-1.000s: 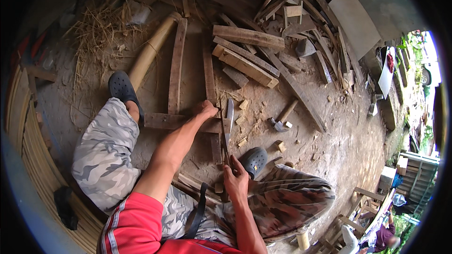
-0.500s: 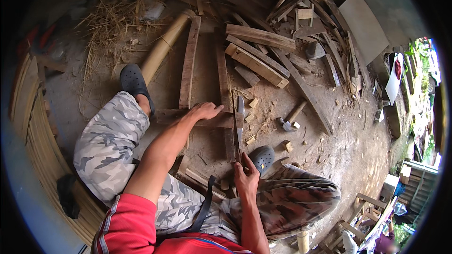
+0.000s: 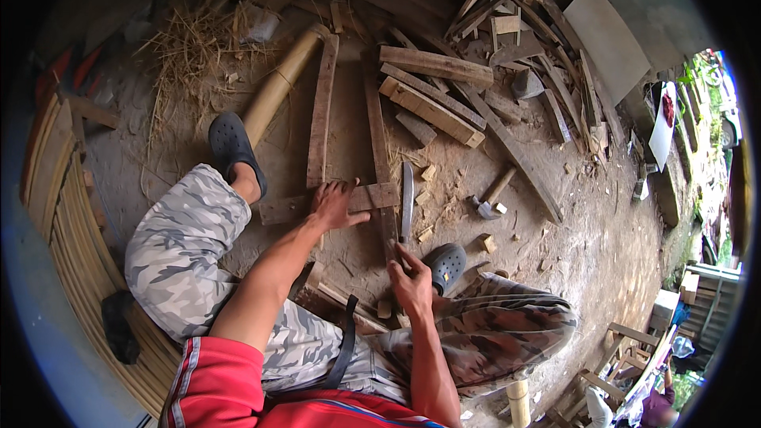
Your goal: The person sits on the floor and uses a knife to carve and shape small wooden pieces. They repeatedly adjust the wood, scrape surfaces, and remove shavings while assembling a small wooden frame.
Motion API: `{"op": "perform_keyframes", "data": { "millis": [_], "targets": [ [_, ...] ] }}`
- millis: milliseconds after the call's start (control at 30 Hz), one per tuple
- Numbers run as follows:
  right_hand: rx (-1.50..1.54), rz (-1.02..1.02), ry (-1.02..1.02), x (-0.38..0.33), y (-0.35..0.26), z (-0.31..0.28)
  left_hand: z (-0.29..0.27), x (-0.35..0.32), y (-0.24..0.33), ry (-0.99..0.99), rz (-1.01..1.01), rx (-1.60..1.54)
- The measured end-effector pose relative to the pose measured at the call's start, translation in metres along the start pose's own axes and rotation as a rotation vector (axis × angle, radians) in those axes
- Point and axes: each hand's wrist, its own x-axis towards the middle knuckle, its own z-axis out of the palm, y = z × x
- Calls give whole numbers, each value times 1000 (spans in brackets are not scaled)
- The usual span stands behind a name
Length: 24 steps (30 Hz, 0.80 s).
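My left hand (image 3: 331, 208) rests on a short wooden crosspiece (image 3: 285, 208), fingers and thumb spread. This crosspiece lies over the ends of two long wooden bars, the left bar (image 3: 321, 111) and the right bar (image 3: 376, 123). Beside the right bar my right hand (image 3: 414, 281) is closed at the dark handle of a large knife (image 3: 407, 202). Its broad blade points away from me along the floor; the fingers partly hide the grip. My shoes flank the work: the left shoe (image 3: 236, 152) touches a bamboo pole (image 3: 281, 83), and the right shoe (image 3: 445, 265) is by my right hand.
A claw hammer (image 3: 487, 204) and small wood offcuts (image 3: 428, 172) lie right of the knife. Beyond them are stacked timber pieces (image 3: 436, 66) and a long plank (image 3: 511, 154). Straw (image 3: 194, 51) is heaped at the far left; bundled strips (image 3: 79, 246) stand at my left.
My left hand has drawn back left along the crosspiece and spread its fingers. The long thin dark strip in my right hand no longer shows; that hand has moved slightly forward.
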Motion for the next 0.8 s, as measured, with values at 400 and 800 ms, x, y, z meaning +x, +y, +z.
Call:
{"op": "perform_keyframes", "data": {
  "millis": [400, 800],
  "targets": [
    [-37, 7, 142, -6, 5, -16, 7, 1, -26, -165, 38, 19],
    [-26, 29, 21, -42, -28, -25, 2, 10, 6, -374, -196, 310]
  ]
}}
